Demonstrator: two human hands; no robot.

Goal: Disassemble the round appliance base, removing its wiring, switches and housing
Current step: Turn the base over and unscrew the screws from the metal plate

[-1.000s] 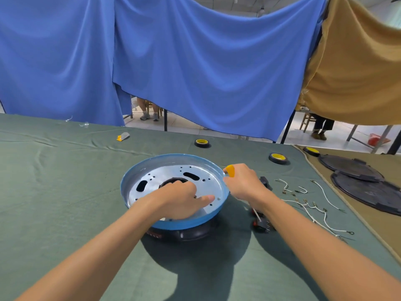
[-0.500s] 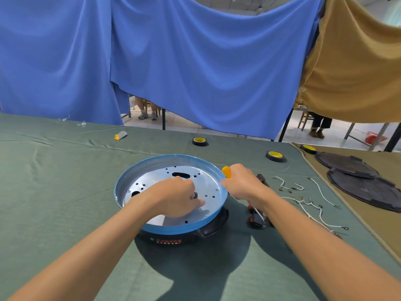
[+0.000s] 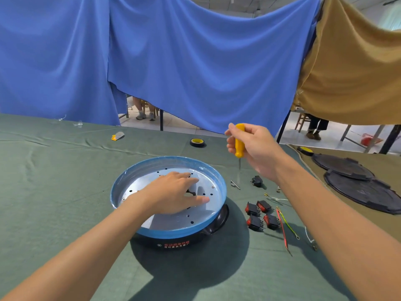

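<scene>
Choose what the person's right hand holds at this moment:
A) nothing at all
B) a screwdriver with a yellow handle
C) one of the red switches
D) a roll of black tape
B: the fingers of the right hand are curled round the screwdriver by its yellow handle, and its thin shaft points down.

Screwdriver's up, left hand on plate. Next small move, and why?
Probably bring the screwdriver down onto the apparent screw near the plate's right edge: the right hand holds it raised, tip down, beside the base, while the left hand lies flat on the plate.
</scene>
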